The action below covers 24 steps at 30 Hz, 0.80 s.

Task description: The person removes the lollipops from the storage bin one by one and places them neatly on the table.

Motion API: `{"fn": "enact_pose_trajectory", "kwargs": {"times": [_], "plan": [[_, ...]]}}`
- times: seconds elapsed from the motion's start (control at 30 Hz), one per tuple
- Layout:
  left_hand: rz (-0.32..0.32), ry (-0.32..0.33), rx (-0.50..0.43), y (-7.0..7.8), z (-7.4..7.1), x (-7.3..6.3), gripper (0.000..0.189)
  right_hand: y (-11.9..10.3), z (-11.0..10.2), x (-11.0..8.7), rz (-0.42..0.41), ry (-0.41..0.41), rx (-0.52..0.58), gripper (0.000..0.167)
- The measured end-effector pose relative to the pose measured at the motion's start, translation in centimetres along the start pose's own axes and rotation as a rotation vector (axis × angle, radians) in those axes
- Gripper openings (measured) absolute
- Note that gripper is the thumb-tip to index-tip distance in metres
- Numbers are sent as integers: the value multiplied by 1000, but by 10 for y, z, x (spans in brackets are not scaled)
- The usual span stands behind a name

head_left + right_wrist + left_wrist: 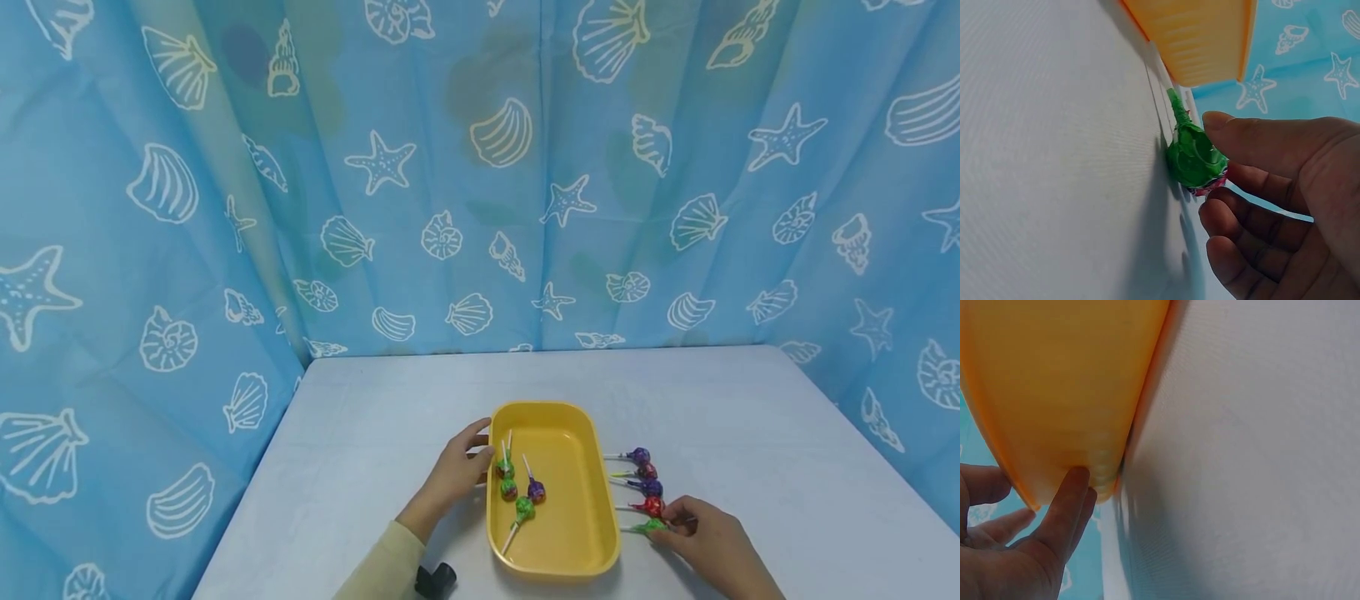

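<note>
A yellow plastic tray (555,533) stands on the white table with several wrapped lollipops inside, among them a green one (524,508) and a purple one (536,490). My left hand (457,468) holds the tray's left side, with fingers (1072,494) against the outer wall and others at the rim. To the right of the tray, lollipops lie in a column, sticks toward it. My right hand (708,537) pinches the wrapped head of the nearest one, a green lollipop (1192,153), between thumb and fingers. Its stick points at the tray.
Beyond the green lollipop lie a red lollipop (652,507), a dark blue one (651,487) and a purple one (640,456). A black object (437,579) is beside my left sleeve. A blue seashell-print curtain (465,208) borders the table's back and sides.
</note>
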<state>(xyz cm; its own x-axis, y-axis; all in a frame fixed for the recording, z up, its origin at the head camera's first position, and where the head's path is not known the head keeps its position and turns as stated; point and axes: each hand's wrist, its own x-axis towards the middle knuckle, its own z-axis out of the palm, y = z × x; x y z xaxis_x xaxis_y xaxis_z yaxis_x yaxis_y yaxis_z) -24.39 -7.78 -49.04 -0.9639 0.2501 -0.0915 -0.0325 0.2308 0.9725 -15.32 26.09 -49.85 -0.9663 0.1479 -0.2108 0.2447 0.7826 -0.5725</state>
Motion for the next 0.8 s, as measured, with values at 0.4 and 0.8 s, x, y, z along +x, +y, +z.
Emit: {"fn": "enact_pose_trajectory", "kwargs": {"times": [0.4,0.8], "plan": [[8,-5,12,0,0,-1,53,-13,-13,-5,-104,104,-2,38],[26,-19,-4,-6,-2,2,54,-35,-14,-4,-168,162,95,35]]}}
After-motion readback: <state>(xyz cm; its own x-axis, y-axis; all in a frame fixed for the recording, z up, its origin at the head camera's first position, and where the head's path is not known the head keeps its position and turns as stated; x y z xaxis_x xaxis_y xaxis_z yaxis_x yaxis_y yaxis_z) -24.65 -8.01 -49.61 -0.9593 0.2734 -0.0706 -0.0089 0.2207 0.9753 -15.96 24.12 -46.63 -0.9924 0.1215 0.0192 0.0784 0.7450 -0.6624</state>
